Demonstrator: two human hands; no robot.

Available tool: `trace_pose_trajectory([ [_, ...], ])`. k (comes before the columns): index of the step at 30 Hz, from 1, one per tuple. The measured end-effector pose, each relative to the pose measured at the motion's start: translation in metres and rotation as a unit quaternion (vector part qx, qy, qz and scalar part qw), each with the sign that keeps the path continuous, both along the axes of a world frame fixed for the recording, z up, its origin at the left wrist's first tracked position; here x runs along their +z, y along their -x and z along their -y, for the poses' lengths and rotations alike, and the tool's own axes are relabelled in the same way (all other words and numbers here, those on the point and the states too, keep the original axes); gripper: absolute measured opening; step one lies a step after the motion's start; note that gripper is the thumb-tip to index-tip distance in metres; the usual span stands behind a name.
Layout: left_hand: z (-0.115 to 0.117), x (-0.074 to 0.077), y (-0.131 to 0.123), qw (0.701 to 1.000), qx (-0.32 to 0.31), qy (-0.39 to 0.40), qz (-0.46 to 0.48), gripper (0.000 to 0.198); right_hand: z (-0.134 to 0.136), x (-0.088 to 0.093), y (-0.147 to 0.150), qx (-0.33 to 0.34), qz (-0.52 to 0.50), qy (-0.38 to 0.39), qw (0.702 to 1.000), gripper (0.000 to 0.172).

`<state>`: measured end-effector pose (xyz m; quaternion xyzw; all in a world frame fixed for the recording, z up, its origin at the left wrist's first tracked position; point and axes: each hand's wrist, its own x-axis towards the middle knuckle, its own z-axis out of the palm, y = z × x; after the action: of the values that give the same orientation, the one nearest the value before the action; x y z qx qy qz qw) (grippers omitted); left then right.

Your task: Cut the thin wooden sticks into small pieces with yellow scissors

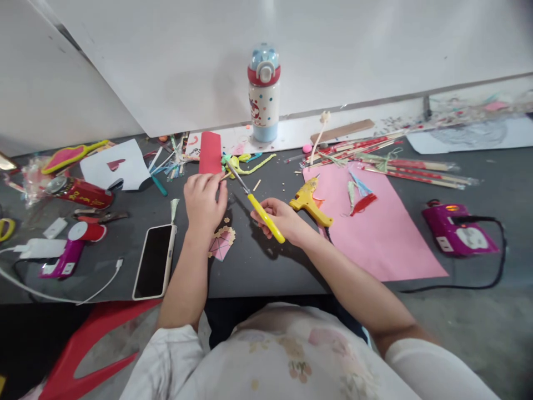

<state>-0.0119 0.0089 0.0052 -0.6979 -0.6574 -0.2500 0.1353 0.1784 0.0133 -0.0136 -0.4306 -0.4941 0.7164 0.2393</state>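
My right hand [278, 221] grips yellow-handled scissors [262, 211], seen almost edge-on, their metal blades pointing up and left. My left hand [206, 200] is closed near the blade tips, thumb and fingers together on a thin, light-coloured piece [227, 175], too small to make out. Just beyond the left fingers lies a red paper strip [210, 153], next to yellow-green bendy strands [245, 164]. Below the left hand a pink paper piece [222, 244] edged with small wooden bits rests on the dark table.
A yellow glue gun [310, 201] lies on pink paper [387, 239] with small tassels. At the back stands a water bottle [265, 94]. A phone [154, 261], red can [81, 191] and purple power strip [62, 258] are left; another purple power block [458, 230] is right.
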Motion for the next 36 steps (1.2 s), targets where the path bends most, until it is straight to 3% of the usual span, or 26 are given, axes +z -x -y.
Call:
trace_pose_trajectory([
  [6, -0.002, -0.005, 0.006, 0.999, -0.013, -0.029, 0.014, 0.03, -0.001, -0.017, -0.001, -0.007, 0.053, -0.131, 0.99, 0.033],
  [12, -0.005, -0.011, 0.006, 0.998, -0.007, -0.056, 0.015, 0.027, -0.001, -0.005, -0.01, -0.008, 0.135, -0.245, 0.96, 0.04],
  [19, -0.006, -0.014, 0.006, 0.997, -0.01, -0.07, 0.014, 0.021, -0.003, -0.004, -0.012, -0.001, 0.168, -0.258, 0.951, 0.038],
  [25, -0.004, -0.015, 0.002, 0.995, -0.019, -0.074, 0.07, 0.019, -0.004, -0.003, -0.012, -0.015, 0.231, -0.295, 0.927, 0.032],
  [36, 0.004, -0.003, -0.008, 0.986, -0.058, -0.058, 0.144, 0.023, -0.004, 0.002, -0.013, -0.016, 0.243, -0.307, 0.92, 0.042],
])
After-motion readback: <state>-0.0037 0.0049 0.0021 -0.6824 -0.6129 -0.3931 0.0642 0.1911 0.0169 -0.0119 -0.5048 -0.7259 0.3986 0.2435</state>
